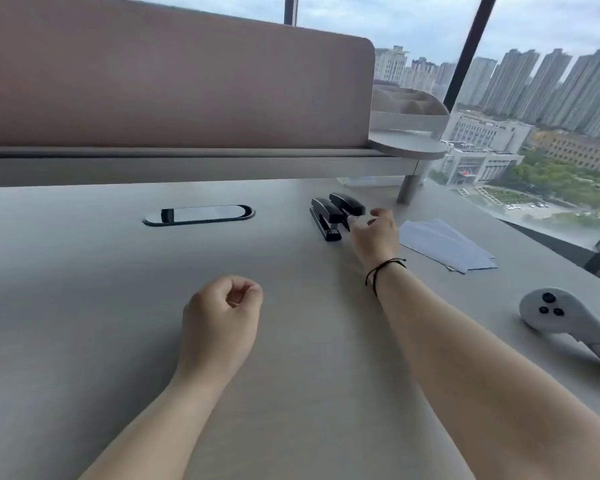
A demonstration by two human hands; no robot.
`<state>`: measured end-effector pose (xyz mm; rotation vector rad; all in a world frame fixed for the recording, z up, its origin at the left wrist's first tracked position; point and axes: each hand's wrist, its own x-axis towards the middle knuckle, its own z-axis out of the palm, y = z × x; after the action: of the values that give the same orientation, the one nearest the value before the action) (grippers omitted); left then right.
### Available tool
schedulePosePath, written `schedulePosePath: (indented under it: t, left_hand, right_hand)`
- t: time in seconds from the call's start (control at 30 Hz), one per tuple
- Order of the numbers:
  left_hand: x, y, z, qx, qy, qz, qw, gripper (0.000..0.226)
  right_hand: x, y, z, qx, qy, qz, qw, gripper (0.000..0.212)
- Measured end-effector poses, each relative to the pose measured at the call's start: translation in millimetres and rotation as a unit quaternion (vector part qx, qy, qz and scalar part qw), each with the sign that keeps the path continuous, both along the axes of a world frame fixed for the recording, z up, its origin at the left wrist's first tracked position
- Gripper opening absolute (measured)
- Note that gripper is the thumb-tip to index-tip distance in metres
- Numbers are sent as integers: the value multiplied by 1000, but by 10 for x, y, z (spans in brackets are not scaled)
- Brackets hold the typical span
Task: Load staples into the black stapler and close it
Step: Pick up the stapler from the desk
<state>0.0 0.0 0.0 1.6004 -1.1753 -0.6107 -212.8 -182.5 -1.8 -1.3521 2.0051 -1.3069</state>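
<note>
Two black staplers lie side by side at the far right of the grey desk (118,306), the left stapler (325,218) and the right stapler (347,203). My right hand (374,237) is stretched out to them, fingers apart and curled, fingertips right at the near end of the right stapler. Nothing sits in that hand. A black cord circles its wrist. My left hand (222,317) rests on the desk nearer me, curled into a loose fist with nothing visible in it. I see no staples.
White sheets of paper (447,242) lie right of my right hand. A grey controller (561,317) rests at the desk's right edge. An oval cable cover (198,214) sits mid-desk. A divider panel (170,84) and a shelf (406,147) rise behind; a window is to the right.
</note>
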Motion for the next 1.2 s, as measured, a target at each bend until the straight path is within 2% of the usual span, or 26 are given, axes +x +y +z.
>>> schedulePosePath:
  t: [0.23, 0.5, 0.67, 0.8, 1.03, 1.2]
  left_hand:
    - [4, -67, -93, -4, 29, -3, 1000, 17]
    - [2, -39, -67, -6, 18, -1, 1000, 17]
    - [32, -30, -13, -7, 7, 3, 1000, 17]
    - [115, -77, -1, -16, 55, 24, 998, 20]
    - [116, -8, 14, -22, 79, -18, 996, 10]
    - [148, 133, 82, 17, 76, -70, 994, 14]
  right_hand:
    - [84, -308, 39, 2, 38, -34, 999, 42]
    - [19, -383, -19, -12, 62, -31, 997, 32]
    - [15, -249, 24, -30, 16, -44, 998, 31]
    - [23, -9, 25, -49, -55, -45, 996, 32]
    - [61, 745, -23, -86, -127, -35, 988, 22]
    - [167, 1394, -44, -86, -148, 7, 985, 21]
